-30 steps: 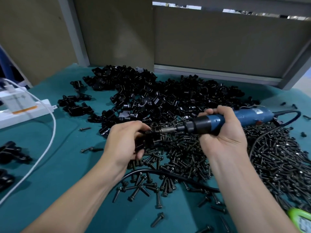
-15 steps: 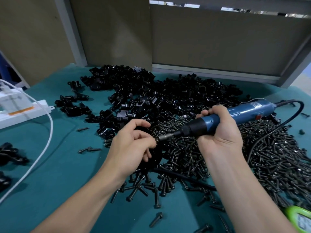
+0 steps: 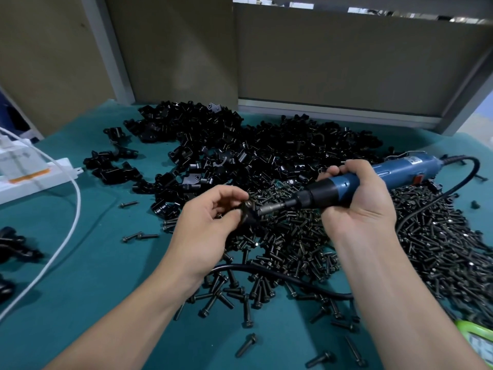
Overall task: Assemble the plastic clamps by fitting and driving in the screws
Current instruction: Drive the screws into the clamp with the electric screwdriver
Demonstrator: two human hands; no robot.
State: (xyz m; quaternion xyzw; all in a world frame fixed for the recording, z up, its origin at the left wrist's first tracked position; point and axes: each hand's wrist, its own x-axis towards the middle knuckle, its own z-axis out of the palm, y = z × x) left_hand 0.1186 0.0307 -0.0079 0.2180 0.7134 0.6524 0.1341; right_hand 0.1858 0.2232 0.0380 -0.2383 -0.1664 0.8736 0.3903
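Teal felt bench (image 3: 88, 284); left hand (image 3: 205, 228) pinching glossy black clamp (image 3: 246, 213), right hand (image 3: 357, 198) wrapped around cylindrical blue screwdriver (image 3: 346, 182).

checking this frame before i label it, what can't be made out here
Head view only:
- The clamp in the left hand: mostly hidden by the fingers and blurred; its shape is unclear.
- Whether the electric screwdriver bit sits in a screw head: too small and blurred.
- The green object: cut off by the lower right edge.
- The power strip: cut off by the left edge.
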